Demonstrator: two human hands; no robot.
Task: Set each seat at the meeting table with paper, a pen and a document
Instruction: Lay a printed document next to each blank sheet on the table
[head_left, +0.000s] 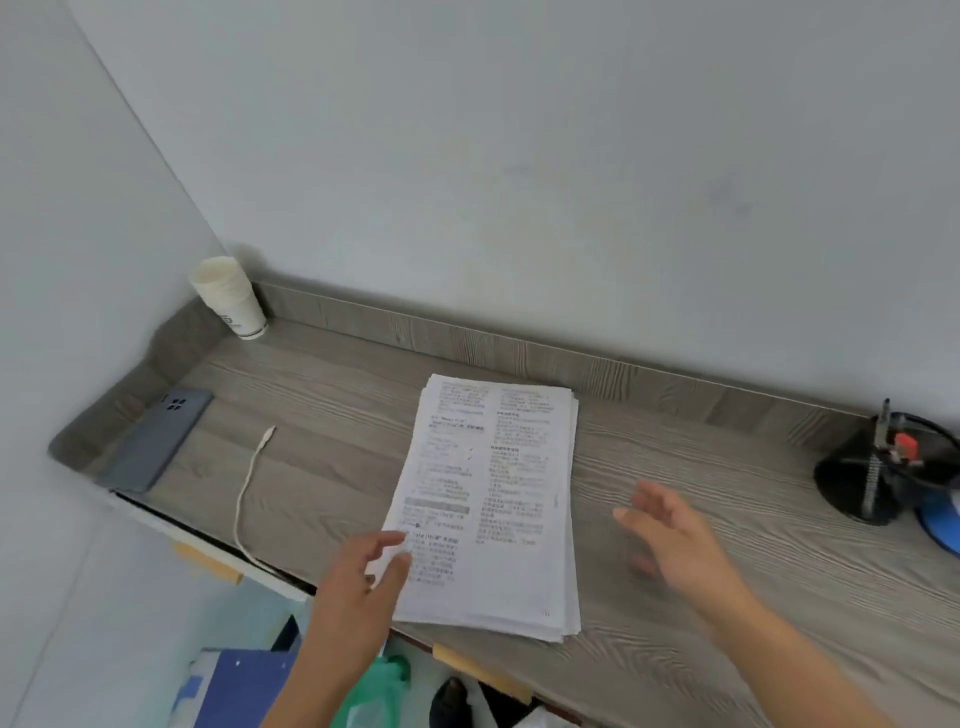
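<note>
Well off to the right of the desk (727, 561), against the low back ledge, stands a black pen holder (852, 488). A dark pen (884, 415) stands upright in it, along with a thing with a red part and a few other pieces too blurred to name. A blue object (941, 525) lies just beside the holder, cut off by the picture's edge. In the far left corner, where the two walls meet, sits a stack of nested paper cups (231, 299), tilted in this wide-angle view; what is inside the top cup cannot be seen.

The stack of printed documents (498, 493) lies flat in the middle of the desk, its sheets slightly fanned at the right edge and its near end close to the front edge. The left hand (358, 582) rests its loosely bent fingers on the near left corner of the top sheet, holding nothing. The right hand (670, 535) hovers just right of the stack with fingers spread, blurred, clear of the paper and casting a shadow on the wood.

Left of the stack a white cable (248, 483) trails across the desk and over the front edge. Further left a grey phone (156, 441) lies face down, its camera cluster up. Below the desk edge a blue box (244, 686) and a green plastic bag (374, 691) show.

Two columns of print cover the top sheet, with a grey band in the left column, but the words are too blurred to read. A greenish mark near the base of the cups is also unreadable.
</note>
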